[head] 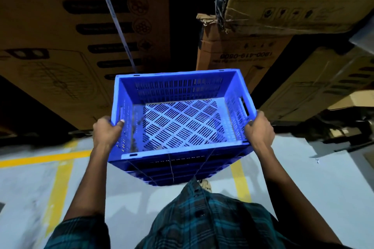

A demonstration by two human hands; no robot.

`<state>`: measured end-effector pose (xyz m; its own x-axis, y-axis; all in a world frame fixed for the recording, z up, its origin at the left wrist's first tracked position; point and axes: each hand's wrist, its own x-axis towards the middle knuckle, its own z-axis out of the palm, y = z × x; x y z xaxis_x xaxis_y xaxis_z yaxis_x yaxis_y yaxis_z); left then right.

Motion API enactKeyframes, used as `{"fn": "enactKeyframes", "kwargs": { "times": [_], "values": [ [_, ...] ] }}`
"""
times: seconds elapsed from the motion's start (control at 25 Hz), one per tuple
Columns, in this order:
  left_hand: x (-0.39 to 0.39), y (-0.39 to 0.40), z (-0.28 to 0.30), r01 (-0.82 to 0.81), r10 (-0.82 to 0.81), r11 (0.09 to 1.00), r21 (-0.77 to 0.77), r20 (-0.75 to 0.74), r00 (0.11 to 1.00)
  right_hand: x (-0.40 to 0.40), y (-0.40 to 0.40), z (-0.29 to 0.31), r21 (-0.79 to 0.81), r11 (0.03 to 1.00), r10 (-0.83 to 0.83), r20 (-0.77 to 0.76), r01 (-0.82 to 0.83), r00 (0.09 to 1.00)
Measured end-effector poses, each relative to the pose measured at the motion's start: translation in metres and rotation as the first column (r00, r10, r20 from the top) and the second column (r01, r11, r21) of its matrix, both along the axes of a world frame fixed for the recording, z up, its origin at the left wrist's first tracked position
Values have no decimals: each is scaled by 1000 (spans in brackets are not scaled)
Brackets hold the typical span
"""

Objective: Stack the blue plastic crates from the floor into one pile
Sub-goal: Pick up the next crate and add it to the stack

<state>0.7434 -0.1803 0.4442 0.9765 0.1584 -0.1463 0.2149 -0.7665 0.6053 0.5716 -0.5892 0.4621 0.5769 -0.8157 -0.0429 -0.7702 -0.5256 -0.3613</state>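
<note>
At the far left we see a large cardboard carton (60,42) printed with dark label bars and a faint line drawing, a pale strap (113,16) running down its face. Below it the grey floor (26,188) carries yellow painted lines (58,184). Moving inward, our left hand (107,130) has its grip clenched on the left rim of the top blue crate (178,115), the thumb hooked over the edge to the inside and the fingers hidden behind the outer wall. That crate sits level in the middle of the view, held up in front of our chest; its walls are slotted, a handle slot shows in the right wall, and its perforated base has a diamond pattern of slits. We see nothing inside it beyond some dirty smears near the left wall and front edge of the base. Directly beneath it are the rims of more blue crates (182,172), nested one under another as a pile; we cannot tell how many, nor whether the top crate is fully seated on them. Below the pile our plaid shirt (202,218) fills the lower frame, and a shoe (206,185) shows just under the crates. On the right, our right hand (260,129) grasps the crate's right rim in the same way, fingers curled round the edge. Beyond it stand stacked cardboard boxes (293,6), the top one printed with a service telephone number.
</note>
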Motion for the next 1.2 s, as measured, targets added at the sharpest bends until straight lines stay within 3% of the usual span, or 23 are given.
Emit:
{"fn": "enactKeyframes", "kwargs": {
  "times": [0.08,0.16,0.28,0.4,0.52,0.56,0.68,0.76,0.88,0.96,1.04,1.2],
  "values": [
    [-5,-2,7,13,-17,997,73,54,998,-1,2,1,3,1000,10,13,-10,1000],
    [-20,-10,19,28,-61,987,156,214,975,-5,10,0,-33,999,25,6,-25,1000],
    [-49,-27,27,279,-345,937,208,448,825,-23,30,-6,-96,995,30,19,-28,999],
    [-90,-42,20,597,-631,772,218,380,676,-52,69,-17,-80,990,121,33,-118,992],
    [-123,-50,9,646,-737,676,355,311,600,-73,94,-20,-56,915,401,17,-400,916],
    [-148,-40,10,572,-703,708,414,337,626,-90,108,-15,-84,850,522,3,-520,853],
    [-138,-46,7,456,-631,764,457,377,678,-78,119,-11,98,835,539,59,-542,840],
    [-141,-50,16,403,-577,809,428,452,680,-77,128,1,199,798,546,158,-569,822],
    [-190,-46,27,249,-415,902,352,554,722,-88,139,14,240,658,655,285,-714,700],
    [-247,-31,22,140,-232,965,222,470,851,-104,152,15,234,559,732,310,-795,606],
    [-313,-11,11,25,-40,998,54,289,957,-122,166,8,269,444,792,329,-855,514],
    [-462,20,-14,-163,155,983,-86,-89,984,-168,214,-14,321,180,919,282,-930,275]
  ]
}}
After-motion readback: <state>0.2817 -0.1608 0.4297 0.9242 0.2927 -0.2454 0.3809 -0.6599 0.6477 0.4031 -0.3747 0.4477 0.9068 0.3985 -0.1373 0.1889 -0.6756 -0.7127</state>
